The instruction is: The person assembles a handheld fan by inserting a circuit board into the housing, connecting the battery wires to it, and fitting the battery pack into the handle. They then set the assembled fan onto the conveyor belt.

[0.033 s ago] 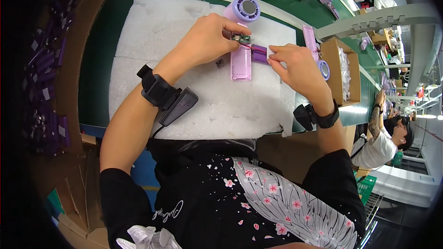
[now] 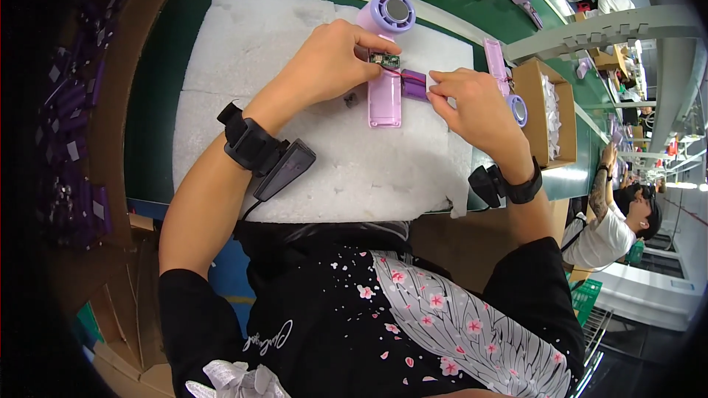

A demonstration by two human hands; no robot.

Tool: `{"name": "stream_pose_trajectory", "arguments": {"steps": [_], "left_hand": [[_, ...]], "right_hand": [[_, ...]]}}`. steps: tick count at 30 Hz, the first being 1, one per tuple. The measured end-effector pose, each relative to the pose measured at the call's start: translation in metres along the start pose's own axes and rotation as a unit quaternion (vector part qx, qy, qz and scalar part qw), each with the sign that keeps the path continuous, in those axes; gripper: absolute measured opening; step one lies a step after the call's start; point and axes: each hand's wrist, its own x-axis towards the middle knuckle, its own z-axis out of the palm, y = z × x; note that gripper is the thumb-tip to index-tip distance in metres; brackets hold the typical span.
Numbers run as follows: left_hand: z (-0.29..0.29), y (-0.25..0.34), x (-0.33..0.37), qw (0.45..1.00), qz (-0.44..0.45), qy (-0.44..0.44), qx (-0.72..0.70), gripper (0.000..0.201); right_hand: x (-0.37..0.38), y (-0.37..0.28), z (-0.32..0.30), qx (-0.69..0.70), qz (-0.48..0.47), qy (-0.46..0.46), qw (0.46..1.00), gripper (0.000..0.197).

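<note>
"Two grips: left hand (image 2: 332,59) pinching the board (image 2: 386,61) on the pink handle (image 2: 385,107), right hand (image 2: 476,99) pinching a pale tab (image 2: 432,83) by the battery (image 2: 414,86). Risk?"

"Battery's just beside the handle, on red wire (image 2: 406,76); a hard tug could snap it."

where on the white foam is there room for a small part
The white foam sheet has bare patches between the pink handle shell and the near edge, and at upper left, left of the left hand. It's crowded around the right hand, circuit board, purple battery and fan head; off the right edge lie another fan and a cardboard box.
</note>
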Motion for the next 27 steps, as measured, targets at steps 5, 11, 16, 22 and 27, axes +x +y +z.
{"name": "stream_pose_trajectory", "arguments": {"steps": [5, 11, 16, 22, 27], "left_hand": [[-0.002, 0.003, -0.001, 1.000, -0.023, 0.000, -0.003, 0.034], [-0.001, 0.003, 0.000, 1.000, -0.012, 0.006, 0.005, 0.035], [-0.005, 0.003, -0.002, 1.000, -0.025, -0.002, 0.000, 0.035], [-0.003, -0.002, 0.002, 1.000, -0.017, -0.001, 0.004, 0.036], [-0.009, -0.005, -0.001, 0.999, -0.029, 0.003, 0.014, 0.036]], "right_hand": [[0.006, -0.005, 0.001, -0.036, 0.066, -0.018, 0.997, 0.013], [-0.005, 0.006, 0.005, 0.093, 0.051, 0.036, 0.994, 0.012], [-0.005, 0.001, 0.006, 0.092, 0.042, 0.062, 0.993, 0.011], [0.000, -0.007, 0.007, 0.027, 0.056, 0.020, 0.998, 0.012], [0.008, -0.008, 0.013, 0.026, 0.077, 0.014, 0.997, 0.016]]}}
